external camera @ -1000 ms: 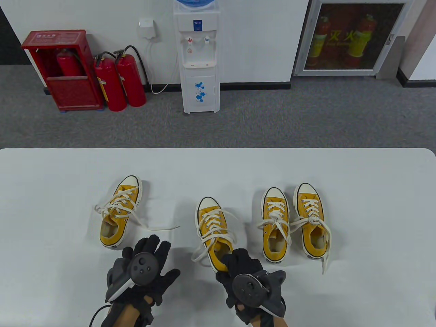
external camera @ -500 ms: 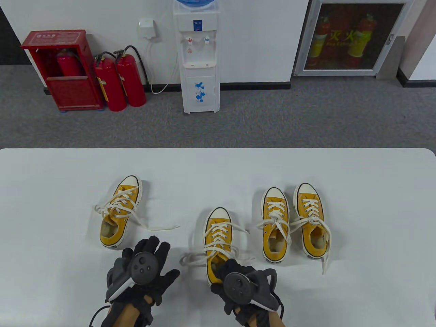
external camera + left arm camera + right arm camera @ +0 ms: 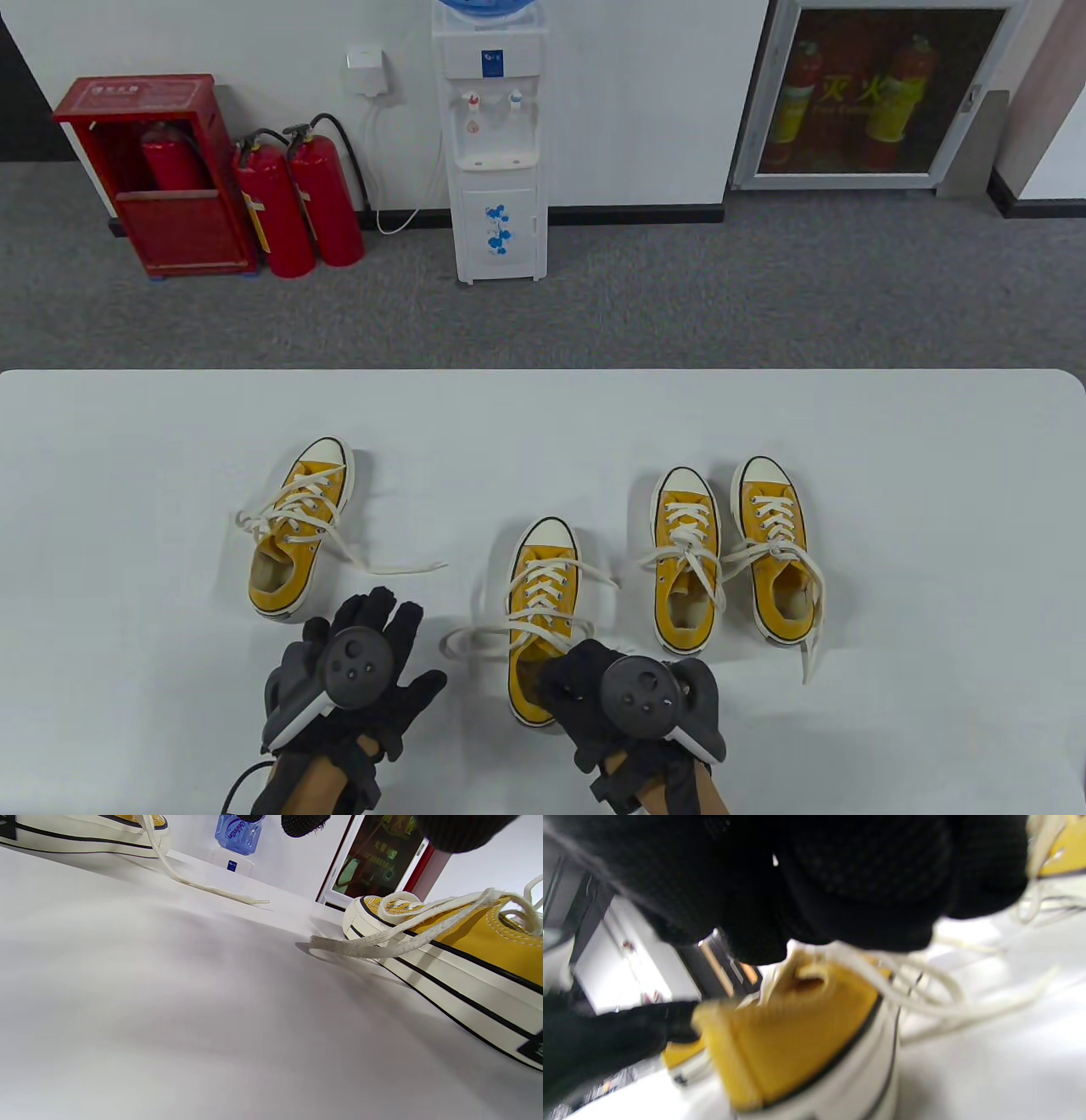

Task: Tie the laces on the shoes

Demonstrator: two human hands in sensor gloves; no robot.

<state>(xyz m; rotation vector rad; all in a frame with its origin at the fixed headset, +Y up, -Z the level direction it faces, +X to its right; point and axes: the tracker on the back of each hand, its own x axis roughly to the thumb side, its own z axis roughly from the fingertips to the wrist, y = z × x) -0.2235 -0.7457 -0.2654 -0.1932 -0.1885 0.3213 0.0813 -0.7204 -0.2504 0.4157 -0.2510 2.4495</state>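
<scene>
R hand [image 3: 632,705] grips heel of centre yellow shoe [image 3: 543,594], fingers curled over the collar; its laces [image 3: 475,638] untied, trailing toward 9 o'clock. L hand [image 3: 356,675] at shoe's 9 o'clock, fingers spread flat on white table [image 3: 127,509], holding nothing. Shoe sits near table's 6 o'clock edge.
</scene>
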